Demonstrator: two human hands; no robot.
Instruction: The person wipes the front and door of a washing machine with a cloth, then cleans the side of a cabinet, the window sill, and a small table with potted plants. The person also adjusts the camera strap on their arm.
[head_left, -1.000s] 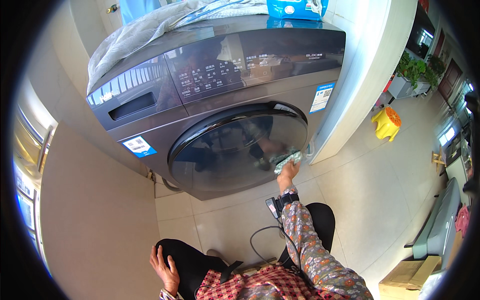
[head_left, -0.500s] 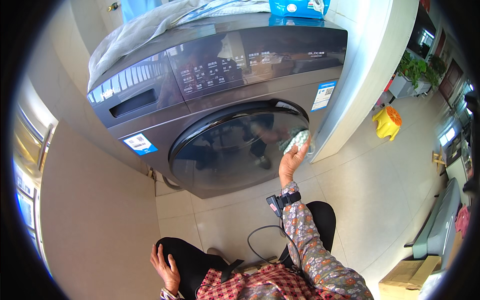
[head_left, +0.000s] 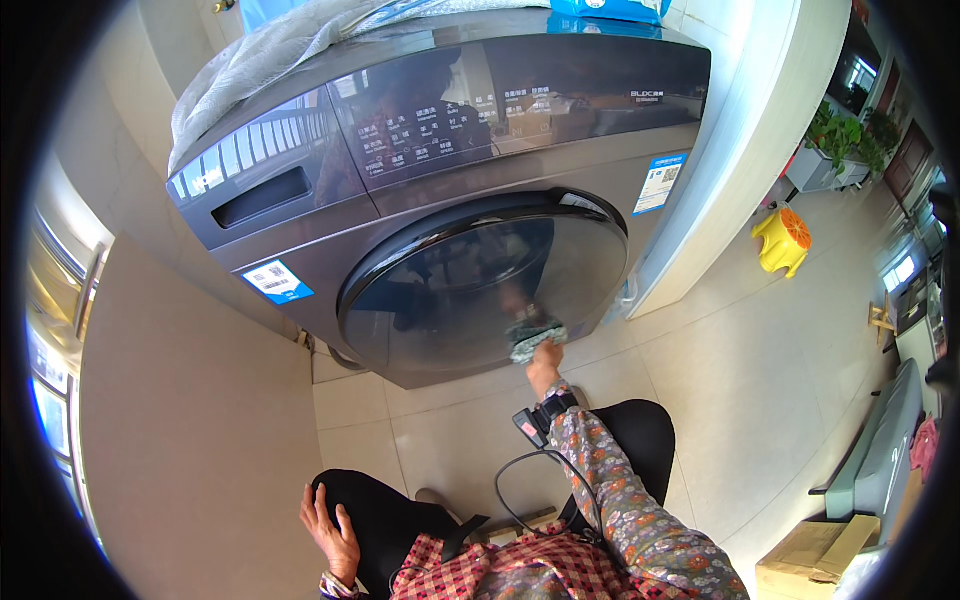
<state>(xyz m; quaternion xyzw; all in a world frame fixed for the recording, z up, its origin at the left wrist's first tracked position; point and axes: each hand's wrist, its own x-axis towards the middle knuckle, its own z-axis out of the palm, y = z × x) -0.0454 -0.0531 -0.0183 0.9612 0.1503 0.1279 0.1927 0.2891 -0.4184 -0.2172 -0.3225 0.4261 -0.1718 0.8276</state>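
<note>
A dark grey front-loading washing machine (head_left: 420, 185) stands before me, its round glass door (head_left: 440, 300) closed. Against the lower right of that glass, my right hand (head_left: 546, 362) presses a pale green-and-white cloth (head_left: 530, 341), fingers closed round it. The cloth and hand mirror in the dark glass. My left hand (head_left: 332, 530) rests on my left knee, fingers spread, holding nothing. A black strap with a small device (head_left: 545, 415) sits on my right wrist, a cable running from it.
A white door frame (head_left: 745, 150) borders the machine's right side; a beige panel (head_left: 190, 390) stands at the left. On the machine's top lie a translucent cover (head_left: 270, 70) and a blue packet (head_left: 610, 10). Farther right are a yellow stool (head_left: 780, 245) and an opened cardboard box (head_left: 820, 555).
My right hand has moved the cloth down and left across the glass, from the door's right edge to its lower right. My left hand has stayed on the knee.
</note>
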